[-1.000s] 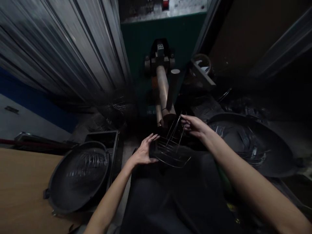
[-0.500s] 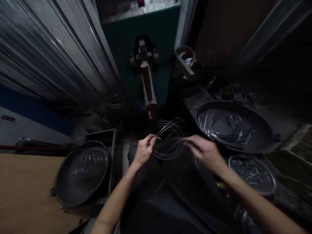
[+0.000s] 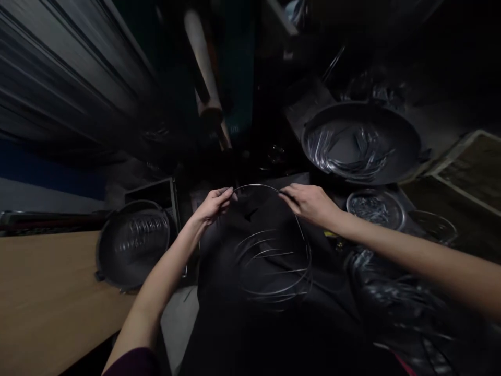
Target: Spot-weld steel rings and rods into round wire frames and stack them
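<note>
I hold a round wire frame (image 3: 274, 263) made of thin metal rings and cross wires over my dark lap. My left hand (image 3: 213, 203) pinches its top rim on the left. My right hand (image 3: 309, 202) pinches the same rim on the right. The frame hangs down from both hands, tilted toward me. A brownish machine arm (image 3: 203, 68) juts out above and beyond my hands.
A dark pan (image 3: 362, 141) with bent wire pieces sits to the right, with a smaller dish (image 3: 376, 209) of small parts in front of it. Another dark pan (image 3: 135, 243) with wire rings lies left, on a wooden surface (image 3: 43, 292). Corrugated metal (image 3: 58, 78) rises at left.
The view has tipped downward. Both hands have spread apart along the rim and the wire frame has swung from upright by the machine arm down to my lap.
</note>
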Demonstrator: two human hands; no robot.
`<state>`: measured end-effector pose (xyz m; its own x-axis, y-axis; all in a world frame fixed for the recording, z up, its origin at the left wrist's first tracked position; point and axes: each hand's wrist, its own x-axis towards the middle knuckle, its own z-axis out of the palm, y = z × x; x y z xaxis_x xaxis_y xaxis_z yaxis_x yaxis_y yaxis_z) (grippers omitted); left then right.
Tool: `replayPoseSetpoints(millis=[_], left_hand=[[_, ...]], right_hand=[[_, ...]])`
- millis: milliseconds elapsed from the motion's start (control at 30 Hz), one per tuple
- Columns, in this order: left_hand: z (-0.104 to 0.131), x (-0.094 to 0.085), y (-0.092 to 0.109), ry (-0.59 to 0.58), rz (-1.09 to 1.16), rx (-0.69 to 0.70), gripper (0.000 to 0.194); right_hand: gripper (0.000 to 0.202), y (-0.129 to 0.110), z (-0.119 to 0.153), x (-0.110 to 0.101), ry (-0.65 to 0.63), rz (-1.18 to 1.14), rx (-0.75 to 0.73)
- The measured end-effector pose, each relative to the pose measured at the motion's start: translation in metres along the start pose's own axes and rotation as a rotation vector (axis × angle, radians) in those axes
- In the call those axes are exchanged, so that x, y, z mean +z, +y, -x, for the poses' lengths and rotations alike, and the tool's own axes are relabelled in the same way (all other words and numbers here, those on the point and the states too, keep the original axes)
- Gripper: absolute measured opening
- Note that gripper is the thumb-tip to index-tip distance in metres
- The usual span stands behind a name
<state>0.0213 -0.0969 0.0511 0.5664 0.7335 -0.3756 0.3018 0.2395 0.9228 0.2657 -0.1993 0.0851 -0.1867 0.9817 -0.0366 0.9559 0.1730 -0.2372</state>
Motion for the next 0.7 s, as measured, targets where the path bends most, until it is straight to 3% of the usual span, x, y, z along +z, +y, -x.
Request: replayPoseSetpoints(millis=[100, 167, 233, 433, 567, 700], left_hand=[[-0.002, 0.019, -0.019, 0.157, -0.479, 0.179, 0.043], [-0.003, 0.025, -0.020, 0.239, -0.790, 0.298, 0.040], [-0.003, 0.027, -0.017, 0.277, -0.966, 0.364, 0.040], [0.000, 0.032, -0.014, 0.305, -0.884, 0.562, 0.043], [-0.005, 0.035, -0.020, 0.267, -0.891, 0.536, 0.037], [-0.014, 0.031, -0.027, 0.237, -0.897, 0.465, 0.034]], right_hand=[[0.036, 0.002, 0.006, 0.009, -0.110, 0.082, 0.068], [0.039, 0.005, 0.000, 0.007, -0.102, 0.082, 0.048], [0.041, 0.009, -0.010, 0.002, -0.085, 0.053, -0.004], [0.041, 0.017, -0.017, 0.001, -0.146, -0.004, -0.093], [0.046, 0.016, -0.011, 0.010, -0.126, 0.098, -0.011], [0.042, 0.013, -0.022, 0.017, -0.137, 0.173, -0.064]])
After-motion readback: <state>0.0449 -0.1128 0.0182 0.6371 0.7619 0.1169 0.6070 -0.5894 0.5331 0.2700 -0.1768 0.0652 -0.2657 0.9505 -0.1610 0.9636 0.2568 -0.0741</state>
